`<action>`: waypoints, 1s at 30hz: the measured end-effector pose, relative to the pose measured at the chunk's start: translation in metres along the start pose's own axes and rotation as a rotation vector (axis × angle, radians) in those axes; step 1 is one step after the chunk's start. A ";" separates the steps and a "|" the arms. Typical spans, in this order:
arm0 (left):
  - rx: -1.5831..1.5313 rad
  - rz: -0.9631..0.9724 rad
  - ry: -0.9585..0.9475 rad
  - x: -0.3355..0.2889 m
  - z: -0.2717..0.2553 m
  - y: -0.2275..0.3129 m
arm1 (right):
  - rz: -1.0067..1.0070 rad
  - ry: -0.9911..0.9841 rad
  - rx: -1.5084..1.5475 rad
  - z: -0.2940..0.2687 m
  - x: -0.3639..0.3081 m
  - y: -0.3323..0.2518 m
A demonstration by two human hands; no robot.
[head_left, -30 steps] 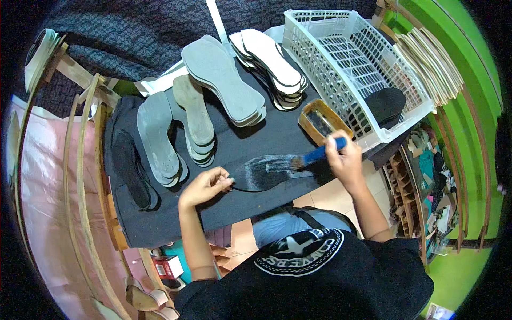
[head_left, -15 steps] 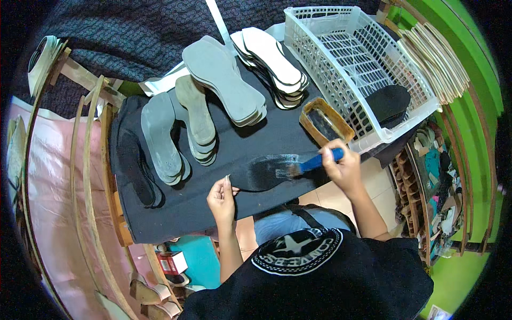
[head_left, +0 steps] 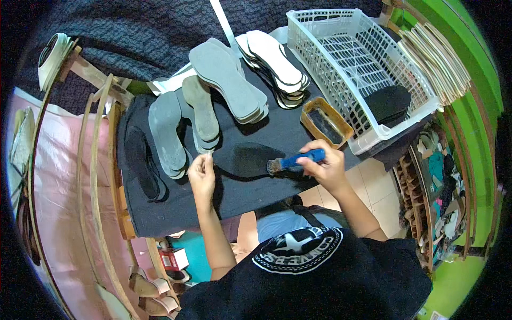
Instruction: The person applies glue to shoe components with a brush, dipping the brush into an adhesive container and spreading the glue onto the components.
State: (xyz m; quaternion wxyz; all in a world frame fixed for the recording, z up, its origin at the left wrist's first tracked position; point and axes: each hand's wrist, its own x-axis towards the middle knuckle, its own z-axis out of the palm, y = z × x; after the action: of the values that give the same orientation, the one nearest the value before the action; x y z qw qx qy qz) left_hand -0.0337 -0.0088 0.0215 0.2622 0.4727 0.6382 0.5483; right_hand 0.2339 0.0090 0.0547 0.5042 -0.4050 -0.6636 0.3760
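I see open black cloth (head_left: 282,126) at mid-frame, walled by grey soles (head_left: 226,74) upper left, tray (head_left: 317,132) and crate (head_left: 332,68) upper right, brush (head_left: 301,159) below.

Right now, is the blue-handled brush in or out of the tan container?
Out. The right hand grips the blue-handled brush, its bristles at the black sole-shaped piece, apart from the tan container.

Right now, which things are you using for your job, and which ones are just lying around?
In use:
blue-handled brush, gripped in the right hand
black sole-shaped piece, under the brush
tan tray, probably, since it sits close by

Seemingly just lying about:
grey sole-shaped stacks
white sole-shaped stack
white crate with black pieces inside
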 end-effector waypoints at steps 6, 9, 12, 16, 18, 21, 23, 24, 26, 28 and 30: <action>0.049 0.057 -0.014 0.026 0.010 0.000 | -0.324 -0.054 -0.308 0.003 0.010 -0.001; 0.103 0.054 -0.004 0.033 0.013 0.001 | -0.362 -0.065 -0.375 -0.016 0.006 -0.005; 0.152 0.130 0.019 0.038 0.015 -0.004 | -0.304 -0.037 -0.370 -0.040 -0.005 0.000; -0.017 0.183 0.070 0.034 0.021 -0.009 | -0.273 0.001 -0.351 -0.043 -0.006 -0.006; -0.115 0.148 0.148 0.029 0.033 -0.009 | -0.290 0.003 -0.371 -0.032 0.000 -0.007; -0.314 0.098 0.249 0.019 0.046 -0.011 | -0.361 0.005 -0.177 -0.006 0.012 -0.003; -0.401 0.089 0.308 0.013 0.052 -0.010 | -0.411 -0.029 -0.162 0.011 0.016 0.004; -0.400 0.088 0.306 0.013 0.052 -0.012 | -0.444 -0.071 -0.205 0.013 0.016 0.002; -0.439 0.133 0.309 0.011 0.050 -0.017 | -0.467 -0.096 -0.229 0.007 0.013 -0.002; -0.436 0.114 0.307 0.011 0.047 -0.018 | -0.480 -0.093 -0.266 -0.006 0.007 0.002; -0.469 0.091 0.315 0.009 0.046 -0.011 | -0.428 -0.091 -0.300 -0.022 -0.001 -0.001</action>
State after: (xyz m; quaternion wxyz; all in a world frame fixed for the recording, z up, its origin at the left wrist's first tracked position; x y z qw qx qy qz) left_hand -0.0011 0.0205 0.0009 0.2370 0.3362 0.5052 0.7587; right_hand 0.2550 0.0098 0.0596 0.4763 -0.3084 -0.8044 0.1761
